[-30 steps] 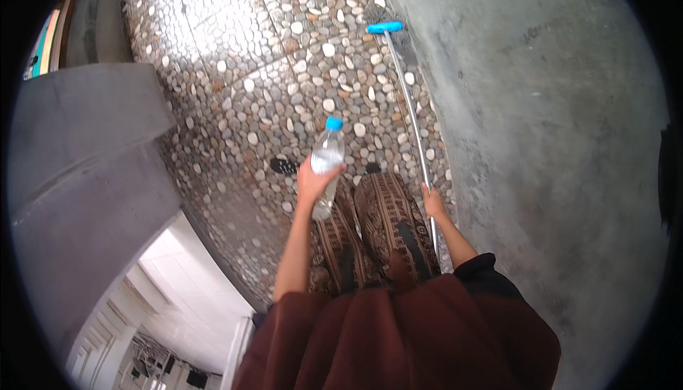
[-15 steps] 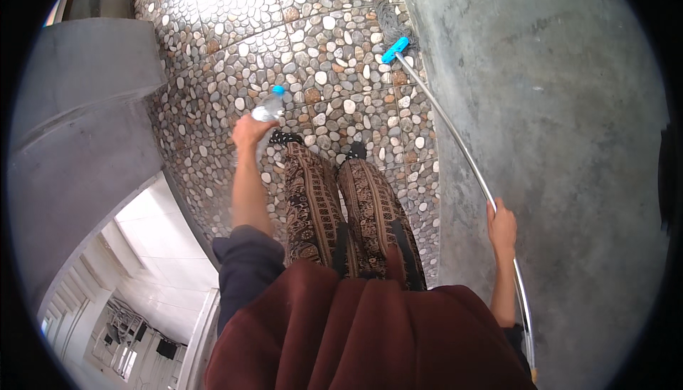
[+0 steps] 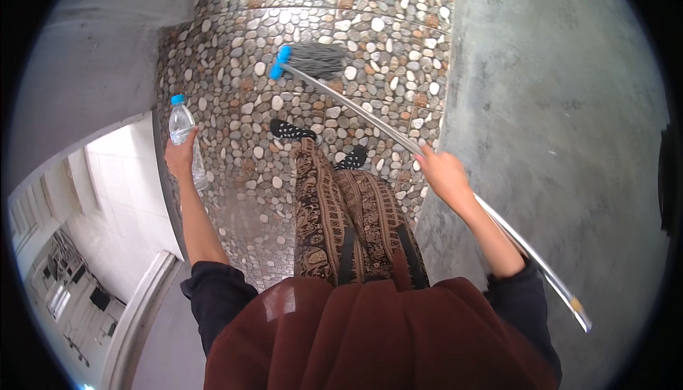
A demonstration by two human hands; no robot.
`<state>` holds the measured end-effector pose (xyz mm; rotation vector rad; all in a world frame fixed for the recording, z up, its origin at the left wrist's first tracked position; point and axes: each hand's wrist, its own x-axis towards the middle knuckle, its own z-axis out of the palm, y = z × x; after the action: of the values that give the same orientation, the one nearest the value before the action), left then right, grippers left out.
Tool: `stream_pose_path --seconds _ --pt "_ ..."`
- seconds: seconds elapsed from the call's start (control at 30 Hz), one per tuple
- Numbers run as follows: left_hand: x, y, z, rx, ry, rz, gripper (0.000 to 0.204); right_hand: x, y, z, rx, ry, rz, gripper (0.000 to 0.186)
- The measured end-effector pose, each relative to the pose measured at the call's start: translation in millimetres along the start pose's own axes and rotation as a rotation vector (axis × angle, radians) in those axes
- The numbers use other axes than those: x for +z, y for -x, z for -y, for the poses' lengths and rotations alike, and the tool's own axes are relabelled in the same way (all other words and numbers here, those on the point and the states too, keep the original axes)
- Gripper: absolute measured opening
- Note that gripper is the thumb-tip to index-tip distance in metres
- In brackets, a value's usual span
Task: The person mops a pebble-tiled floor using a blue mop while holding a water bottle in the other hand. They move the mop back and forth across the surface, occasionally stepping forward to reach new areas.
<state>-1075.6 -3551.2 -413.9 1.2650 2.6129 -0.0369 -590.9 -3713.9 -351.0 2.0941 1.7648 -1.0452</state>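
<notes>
A clear plastic bottle (image 3: 181,120) with a blue cap is gripped round its middle by my left hand (image 3: 180,156), out to the left above the pebbled floor. It stands nearly upright in view, cap pointing away from me. My right hand (image 3: 445,174) is wrapped round the metal handle of a mop (image 3: 363,113). The handle runs slantwise from the blue mop head at the far left down past my right forearm to its end at the lower right. Grey strands (image 3: 316,60) of the mop trail to the right of its head, over the pebbles.
Pebble-patterned tiles (image 3: 398,48) cover the floor around my feet (image 3: 292,130). A grey concrete wall (image 3: 555,127) borders it on the right. On the left are a grey wall (image 3: 107,70) and an opening onto a white-tiled area (image 3: 131,176).
The mop head has swung left from beside the right wall to the middle of the floor. My right hand moved up and inward; my left hand moved left with the bottle.
</notes>
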Motion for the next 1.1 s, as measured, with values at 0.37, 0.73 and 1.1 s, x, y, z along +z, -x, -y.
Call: stream_pose_path --seconds 0.37,0.73,1.1 --pt "34 54 65 -0.187 0.827 0.029 0.047 118 -177 68 -0.147 0.000 0.101 0.047" --pt "37 80 118 -0.223 1.090 0.147 0.034 105 -13 33 0.022 -0.052 0.253 0.036" --pt "-5 45 187 -0.264 1.218 0.158 0.036 191 -300 348 -0.291 0.023 0.165 0.045"
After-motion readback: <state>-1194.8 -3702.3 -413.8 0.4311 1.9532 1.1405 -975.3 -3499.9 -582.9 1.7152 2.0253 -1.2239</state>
